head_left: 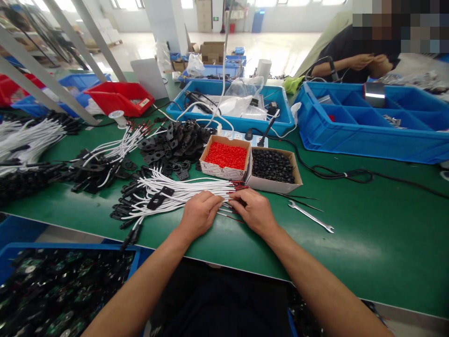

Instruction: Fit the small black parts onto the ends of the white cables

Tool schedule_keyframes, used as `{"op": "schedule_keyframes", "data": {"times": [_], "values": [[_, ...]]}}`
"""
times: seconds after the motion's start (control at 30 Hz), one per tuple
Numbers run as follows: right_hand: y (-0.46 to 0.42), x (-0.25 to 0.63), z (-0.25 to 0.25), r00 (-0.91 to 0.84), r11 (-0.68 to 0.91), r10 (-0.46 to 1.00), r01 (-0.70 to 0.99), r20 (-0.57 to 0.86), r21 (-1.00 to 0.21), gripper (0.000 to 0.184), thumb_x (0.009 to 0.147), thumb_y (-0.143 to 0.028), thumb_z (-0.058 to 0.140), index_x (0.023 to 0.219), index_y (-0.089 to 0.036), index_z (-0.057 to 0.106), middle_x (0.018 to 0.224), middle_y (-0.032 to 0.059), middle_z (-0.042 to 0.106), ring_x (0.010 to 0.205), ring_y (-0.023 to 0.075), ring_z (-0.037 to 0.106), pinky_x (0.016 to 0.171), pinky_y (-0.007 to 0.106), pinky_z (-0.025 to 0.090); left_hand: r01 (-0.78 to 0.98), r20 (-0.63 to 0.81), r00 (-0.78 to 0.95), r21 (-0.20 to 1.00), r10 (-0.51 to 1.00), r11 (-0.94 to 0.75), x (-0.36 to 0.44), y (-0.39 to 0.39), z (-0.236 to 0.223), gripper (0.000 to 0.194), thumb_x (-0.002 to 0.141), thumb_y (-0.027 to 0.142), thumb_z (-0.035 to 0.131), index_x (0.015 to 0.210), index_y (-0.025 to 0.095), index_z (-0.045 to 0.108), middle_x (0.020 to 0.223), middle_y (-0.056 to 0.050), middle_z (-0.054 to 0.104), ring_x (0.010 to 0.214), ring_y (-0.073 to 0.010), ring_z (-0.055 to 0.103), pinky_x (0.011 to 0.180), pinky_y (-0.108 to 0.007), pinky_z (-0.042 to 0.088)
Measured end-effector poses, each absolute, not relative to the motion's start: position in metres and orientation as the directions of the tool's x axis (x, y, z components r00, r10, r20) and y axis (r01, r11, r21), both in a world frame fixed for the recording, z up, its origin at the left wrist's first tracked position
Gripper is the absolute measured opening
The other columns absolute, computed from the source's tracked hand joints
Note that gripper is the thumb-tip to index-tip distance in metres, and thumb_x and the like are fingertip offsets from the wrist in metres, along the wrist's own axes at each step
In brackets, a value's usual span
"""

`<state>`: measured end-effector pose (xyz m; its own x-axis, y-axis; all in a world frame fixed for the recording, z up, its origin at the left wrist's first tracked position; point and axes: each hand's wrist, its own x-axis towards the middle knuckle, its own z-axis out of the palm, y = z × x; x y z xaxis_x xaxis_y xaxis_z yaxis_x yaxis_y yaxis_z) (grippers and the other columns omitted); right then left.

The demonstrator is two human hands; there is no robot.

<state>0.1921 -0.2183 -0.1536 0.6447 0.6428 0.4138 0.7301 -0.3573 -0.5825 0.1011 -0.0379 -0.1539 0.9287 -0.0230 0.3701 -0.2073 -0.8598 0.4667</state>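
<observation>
A bundle of white cables (pixel 168 189) with black connectors (pixel 131 206) lies on the green table in front of me. My left hand (pixel 201 210) pinches one white cable close to its end. Facing it, my right hand (pixel 255 209) is closed at the tip of that cable, where a small red piece shows between the fingers. Thin red and black wire ends stick out around the right fingertips. Across the bundle lies a flat black bracket (pixel 160 198). Just beyond the hands stand a box of small red caps (pixel 224 171) and a box of small black caps (pixel 275 186).
An open-ended wrench (pixel 311 216) lies right of my hands. Black brackets (pixel 175 145) are heaped behind the cables. A blue bin (pixel 231 124), a divided blue bin (pixel 372 140) and a red bin (pixel 121 98) stand at the back. Another person's hands (pixel 372 62) work at far right.
</observation>
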Motion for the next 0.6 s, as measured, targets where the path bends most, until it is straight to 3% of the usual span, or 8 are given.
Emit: {"op": "schedule_keyframes", "data": {"times": [0.13, 0.6], "values": [[-0.2187, 0.1918, -0.1541, 0.615, -0.333, 0.672, 0.748, 0.412, -0.574, 0.005, 0.089, -0.022, 0.065, 0.085, -0.019, 0.067, 0.085, 0.0013, 0.067, 0.083, 0.0168, 0.06, 0.081, 0.03, 0.043, -0.203, 0.342, 0.939, 0.486, -0.029, -0.85, 0.1026, -0.0371, -0.1562, 0.018, 0.097, 0.027, 0.046, 0.095, 0.018, 0.061, 0.091, -0.006, 0.062, 0.088, -0.0183, 0.056, 0.081, -0.032, 0.043], [-0.2089, 0.1886, -0.1604, 0.557, -0.324, 0.709, 0.802, 0.432, -0.502, 0.008, 0.089, -0.024, 0.064, 0.084, -0.018, 0.065, 0.082, 0.0026, 0.067, 0.081, 0.0175, 0.06, 0.079, 0.031, 0.04, -0.144, 0.259, 0.965, 0.417, -0.035, -0.898, 0.104, -0.0359, -0.1581, 0.02, 0.098, 0.028, 0.042, 0.089, 0.017, 0.056, 0.087, -0.005, 0.06, 0.083, -0.0186, 0.054, 0.075, -0.033, 0.038]]}}
